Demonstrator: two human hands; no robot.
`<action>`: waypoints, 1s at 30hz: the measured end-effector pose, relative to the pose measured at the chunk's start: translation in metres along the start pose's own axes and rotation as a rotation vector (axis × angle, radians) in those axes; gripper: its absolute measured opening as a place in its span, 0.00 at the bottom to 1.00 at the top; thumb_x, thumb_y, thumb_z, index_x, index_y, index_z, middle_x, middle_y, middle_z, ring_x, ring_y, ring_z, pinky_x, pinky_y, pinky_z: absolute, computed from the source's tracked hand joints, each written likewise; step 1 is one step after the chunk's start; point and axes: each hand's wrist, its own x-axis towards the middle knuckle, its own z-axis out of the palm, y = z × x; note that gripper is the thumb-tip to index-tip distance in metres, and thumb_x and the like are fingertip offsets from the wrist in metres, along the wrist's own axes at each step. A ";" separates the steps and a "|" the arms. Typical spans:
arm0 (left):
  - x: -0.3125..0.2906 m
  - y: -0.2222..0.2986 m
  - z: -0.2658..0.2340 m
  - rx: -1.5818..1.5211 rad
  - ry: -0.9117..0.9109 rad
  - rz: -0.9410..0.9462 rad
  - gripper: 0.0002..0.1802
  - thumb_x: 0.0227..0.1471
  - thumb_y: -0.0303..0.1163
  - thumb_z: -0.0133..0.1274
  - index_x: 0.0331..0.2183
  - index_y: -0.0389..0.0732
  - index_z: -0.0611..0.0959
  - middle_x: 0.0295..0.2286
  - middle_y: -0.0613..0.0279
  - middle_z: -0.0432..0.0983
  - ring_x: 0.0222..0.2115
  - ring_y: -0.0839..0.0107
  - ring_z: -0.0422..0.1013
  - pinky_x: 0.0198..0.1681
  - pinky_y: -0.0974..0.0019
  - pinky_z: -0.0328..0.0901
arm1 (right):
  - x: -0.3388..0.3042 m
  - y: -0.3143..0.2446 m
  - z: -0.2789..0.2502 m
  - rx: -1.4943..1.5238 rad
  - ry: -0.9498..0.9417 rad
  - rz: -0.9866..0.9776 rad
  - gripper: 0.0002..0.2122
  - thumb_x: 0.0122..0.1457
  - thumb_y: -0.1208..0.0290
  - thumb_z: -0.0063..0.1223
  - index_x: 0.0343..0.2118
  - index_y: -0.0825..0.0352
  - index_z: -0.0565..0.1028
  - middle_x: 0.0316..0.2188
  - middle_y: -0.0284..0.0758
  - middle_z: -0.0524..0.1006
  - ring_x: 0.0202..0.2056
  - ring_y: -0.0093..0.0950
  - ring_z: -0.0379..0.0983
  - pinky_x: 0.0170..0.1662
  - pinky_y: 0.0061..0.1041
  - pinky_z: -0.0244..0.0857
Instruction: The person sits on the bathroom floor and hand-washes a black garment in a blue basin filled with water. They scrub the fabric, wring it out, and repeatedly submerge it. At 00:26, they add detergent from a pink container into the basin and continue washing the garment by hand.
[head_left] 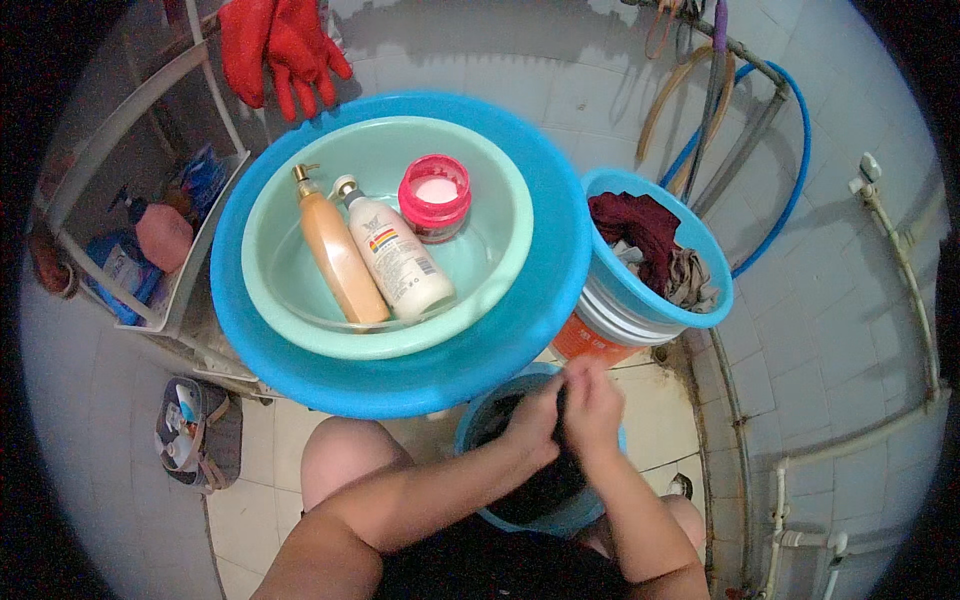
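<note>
Over a light blue basin [463, 436] between my knees, my left hand [535, 425] and my right hand [592, 410] are held close together. Both are closed on a dark cloth [550, 485], which shows as a black strip between them. The rest of the black fabric lies in the basin below. Motion blurs my right hand slightly, and my fingers partly hide the gripped section of cloth.
Ahead, a large blue tub [400, 400] holds a mint-green basin [300, 335] with two pump bottles and a pink-rimmed jar [436, 200]. At right, a blue basin of clothes [640, 230] sits on a white bucket [600, 340]. Red gloves [280, 55] hang behind; a basket [215, 430] stands left.
</note>
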 end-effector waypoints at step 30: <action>-0.006 0.007 -0.017 0.129 -0.006 0.177 0.26 0.57 0.47 0.38 0.53 0.43 0.63 0.50 0.58 0.63 0.49 0.66 0.61 0.51 0.60 0.57 | -0.037 0.002 0.013 0.089 -0.271 -0.253 0.21 0.50 0.74 0.49 0.50 0.67 0.66 0.55 0.44 0.61 0.60 0.40 0.48 0.63 0.35 0.35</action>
